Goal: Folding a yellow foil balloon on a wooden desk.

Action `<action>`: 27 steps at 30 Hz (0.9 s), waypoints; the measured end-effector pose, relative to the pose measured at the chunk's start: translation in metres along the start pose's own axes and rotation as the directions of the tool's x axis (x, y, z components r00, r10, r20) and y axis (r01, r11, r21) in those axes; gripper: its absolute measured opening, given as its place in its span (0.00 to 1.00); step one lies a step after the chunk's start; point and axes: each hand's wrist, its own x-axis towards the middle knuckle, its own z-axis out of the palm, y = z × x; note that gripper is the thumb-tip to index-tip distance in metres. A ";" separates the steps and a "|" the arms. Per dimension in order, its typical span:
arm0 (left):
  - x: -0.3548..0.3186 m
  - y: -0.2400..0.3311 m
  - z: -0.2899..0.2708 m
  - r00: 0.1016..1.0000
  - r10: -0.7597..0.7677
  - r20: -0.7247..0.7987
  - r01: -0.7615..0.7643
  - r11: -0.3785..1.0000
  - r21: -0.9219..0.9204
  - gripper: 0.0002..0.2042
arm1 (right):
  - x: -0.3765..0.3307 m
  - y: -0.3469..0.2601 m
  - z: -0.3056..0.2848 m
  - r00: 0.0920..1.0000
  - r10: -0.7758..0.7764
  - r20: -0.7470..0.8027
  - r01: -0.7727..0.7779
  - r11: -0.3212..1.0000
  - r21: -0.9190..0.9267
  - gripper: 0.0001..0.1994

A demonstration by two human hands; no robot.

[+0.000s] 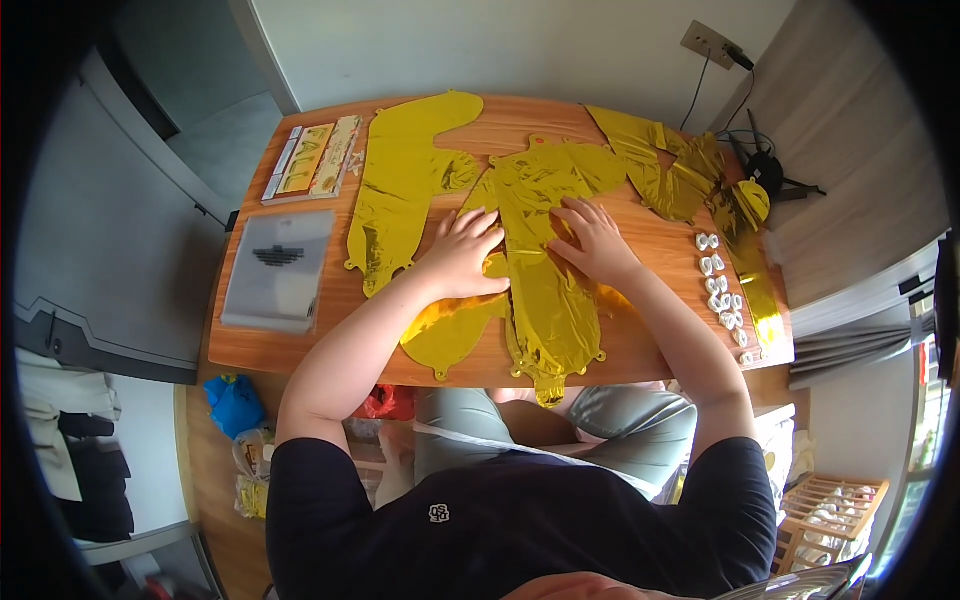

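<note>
A flat, uninflated gold foil balloon lies across the middle of the table, its lower tip hanging over the near edge. My left hand rests flat along its left side, fingers spread. On its right side my right hand lies with the fingers stretched out. Neither hand grips anything that I can see. Under my left wrist another gold foil piece shows in part. To the left is a further flat gold foil balloon, and more crumpled gold foil lies at the far right.
Several small white rolls line the table's right side beside a gold foil strip. A clear plastic sleeve and a flat printed package lie at left. A black stand-like object and cables are at the back right corner.
</note>
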 end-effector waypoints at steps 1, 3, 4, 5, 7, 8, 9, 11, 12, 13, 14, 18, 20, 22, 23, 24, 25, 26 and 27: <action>0.001 0.001 0.000 1.000 0.004 0.000 -0.004 1.000 0.005 0.46 | 0.000 0.002 0.001 1.000 -0.011 -0.017 0.012 1.000 0.027 0.31; -0.001 0.001 -0.002 1.000 0.005 0.000 -0.005 1.000 0.001 0.46 | 0.001 0.001 0.002 1.000 0.000 -0.018 0.001 0.999 0.032 0.32; -0.001 0.002 -0.002 1.000 0.009 0.000 -0.009 1.000 -0.006 0.46 | 0.000 0.001 0.003 1.000 0.013 -0.018 -0.012 0.999 0.034 0.32; -0.002 0.002 -0.003 1.000 0.008 0.001 -0.008 1.000 -0.004 0.46 | -0.001 0.000 0.003 1.000 0.012 -0.019 -0.011 0.999 0.037 0.32; -0.003 0.003 -0.004 1.000 -0.012 0.028 0.012 1.000 -0.004 0.47 | -0.002 -0.003 0.002 1.000 0.026 -0.008 -0.025 0.999 0.034 0.34; -0.003 0.004 -0.005 1.000 -0.010 0.028 0.010 1.000 -0.002 0.47 | -0.004 -0.004 0.001 1.000 0.027 -0.010 -0.027 0.999 0.035 0.34; -0.003 0.005 -0.006 0.999 -0.016 0.040 0.016 1.000 0.005 0.47 | -0.004 -0.006 0.001 0.999 0.036 -0.011 -0.036 0.999 0.011 0.34; -0.001 0.005 -0.006 0.998 -0.022 0.053 0.021 1.000 0.015 0.46 | -0.004 -0.007 0.002 0.999 0.045 -0.013 -0.045 0.999 -0.011 0.35; 0.000 0.003 -0.005 0.999 -0.035 0.038 0.037 0.998 -0.042 0.44 | -0.004 -0.007 0.003 0.999 0.038 -0.016 -0.039 0.999 -0.024 0.35; 0.002 0.002 -0.005 0.998 -0.049 0.024 0.051 0.994 -0.099 0.42 | -0.004 -0.007 0.003 0.999 0.032 -0.019 -0.033 0.999 -0.038 0.36; 0.003 0.001 -0.007 0.999 -0.046 0.029 0.048 0.994 -0.099 0.42 | -0.004 -0.007 0.004 0.999 0.037 -0.018 -0.038 0.999 -0.036 0.36; 0.005 -0.005 -0.006 0.990 -0.131 -0.051 0.090 0.871 -0.482 0.34 | -0.002 -0.007 0.005 0.999 0.033 -0.034 -0.036 0.997 -0.067 0.38; 0.004 -0.005 -0.003 0.982 -0.112 -0.152 0.044 0.917 -0.396 0.33 | -0.002 -0.008 0.007 0.999 0.025 -0.040 -0.027 0.997 -0.070 0.39; 0.003 0.000 -0.004 0.975 -0.096 -0.202 0.020 0.937 -0.349 0.33 | -0.003 -0.007 0.007 0.998 0.019 -0.055 -0.024 0.996 -0.083 0.40; 0.002 0.003 -0.003 0.983 -0.044 -0.181 0.007 0.979 -0.204 0.31 | -0.004 -0.006 0.007 0.998 0.023 -0.056 -0.028 0.996 -0.082 0.40; 0.000 0.007 -0.001 0.988 0.004 -0.152 -0.012 0.998 -0.054 0.30 | -0.004 -0.005 0.007 0.998 0.018 -0.058 -0.022 0.997 -0.078 0.40; -0.002 0.010 0.000 0.982 0.031 -0.184 -0.036 0.999 -0.028 0.29 | -0.004 -0.004 0.007 0.998 0.013 -0.060 -0.017 0.997 -0.074 0.41; -0.004 0.009 0.003 0.983 0.030 -0.183 -0.036 0.999 -0.027 0.29 | -0.004 -0.005 0.007 0.998 0.012 -0.061 -0.017 0.997 -0.072 0.41; -0.005 0.007 0.008 0.977 0.048 -0.206 -0.045 0.999 0.018 0.29 | -0.004 -0.007 0.008 0.998 0.011 -0.057 -0.016 0.997 -0.077 0.41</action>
